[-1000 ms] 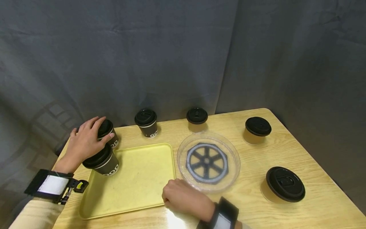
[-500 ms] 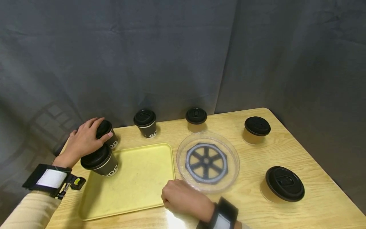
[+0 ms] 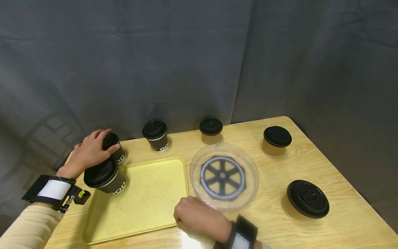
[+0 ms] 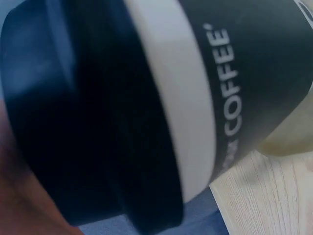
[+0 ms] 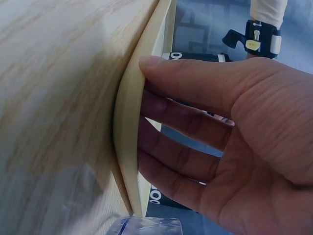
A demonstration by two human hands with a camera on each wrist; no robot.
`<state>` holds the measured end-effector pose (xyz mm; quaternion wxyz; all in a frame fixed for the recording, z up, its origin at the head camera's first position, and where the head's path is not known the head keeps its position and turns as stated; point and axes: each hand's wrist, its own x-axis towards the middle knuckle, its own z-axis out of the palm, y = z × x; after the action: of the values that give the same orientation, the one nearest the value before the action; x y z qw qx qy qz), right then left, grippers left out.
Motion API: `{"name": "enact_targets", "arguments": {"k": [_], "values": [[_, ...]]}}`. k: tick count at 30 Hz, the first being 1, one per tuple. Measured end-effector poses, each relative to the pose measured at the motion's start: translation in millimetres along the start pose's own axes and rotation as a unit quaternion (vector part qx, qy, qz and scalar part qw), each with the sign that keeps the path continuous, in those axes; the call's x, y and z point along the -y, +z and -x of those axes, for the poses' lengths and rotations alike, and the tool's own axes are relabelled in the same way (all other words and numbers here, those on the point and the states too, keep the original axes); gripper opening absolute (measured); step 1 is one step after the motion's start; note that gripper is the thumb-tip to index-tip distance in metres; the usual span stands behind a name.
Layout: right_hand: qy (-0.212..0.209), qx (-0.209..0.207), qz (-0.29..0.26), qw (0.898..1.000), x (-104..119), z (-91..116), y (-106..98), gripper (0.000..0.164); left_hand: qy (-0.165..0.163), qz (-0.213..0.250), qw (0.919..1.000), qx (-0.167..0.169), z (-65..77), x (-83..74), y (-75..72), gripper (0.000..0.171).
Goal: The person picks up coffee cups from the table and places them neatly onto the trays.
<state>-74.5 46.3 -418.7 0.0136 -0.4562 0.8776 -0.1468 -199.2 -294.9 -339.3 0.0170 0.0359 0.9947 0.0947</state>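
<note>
My left hand point(image 3: 90, 154) reaches over the front black-lidded coffee cup point(image 3: 101, 172) and grips the rear coffee cup point(image 3: 117, 152) around its lid. The front cup stands at the tray's left edge. Close up in the left wrist view, a cup point(image 4: 249, 63) fills most of the picture, with "COFFEE" on its dark side. My right hand point(image 3: 200, 216) holds the yellow tray point(image 3: 146, 228) at its front right corner. In the right wrist view, thumb tip at the rim point(image 5: 129, 107), the other fingers reach in over the tray's inside.
A third dark cup point(image 3: 155, 135) stands behind the tray. Lidded clear cups stand at the back point(image 3: 211, 128), back right point(image 3: 276, 138) and front right point(image 3: 308, 199). Right of the tray is a round clear plastic dish point(image 3: 255, 173) over a dark spoked shape. A grey curtain point(image 3: 186, 69) hangs behind.
The whole head view shifts slightly left. My left hand keeps its place on the rear cup, and my right hand stays at the tray's corner.
</note>
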Motion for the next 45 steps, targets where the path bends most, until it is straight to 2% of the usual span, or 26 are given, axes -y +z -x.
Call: {"name": "enact_targets", "arguments": {"k": [17,20,27,36,45], "values": [[0.010,0.009,0.021,1.000,0.9,-0.6,-1.2,0.039,-0.005,-0.006,0.9986,0.052,-10.2,6.7,-4.0,0.082],[0.010,0.009,0.024,1.000,0.8,-0.9,-1.3,0.039,-0.004,0.000,0.9988,0.049,-11.0,7.7,-2.7,0.081],[0.009,0.009,0.025,1.000,1.2,-1.0,-1.9,0.040,0.021,0.017,0.9992,0.029,-14.7,11.0,0.5,0.072],[0.006,0.001,0.027,1.000,1.8,-1.0,-2.3,0.039,0.018,0.021,0.9992,0.028,-17.7,11.1,-0.4,0.069],[0.013,0.004,0.006,1.000,2.2,0.3,-2.2,0.039,0.006,0.022,0.9992,0.033,-17.6,12.1,-1.0,0.071]]}}
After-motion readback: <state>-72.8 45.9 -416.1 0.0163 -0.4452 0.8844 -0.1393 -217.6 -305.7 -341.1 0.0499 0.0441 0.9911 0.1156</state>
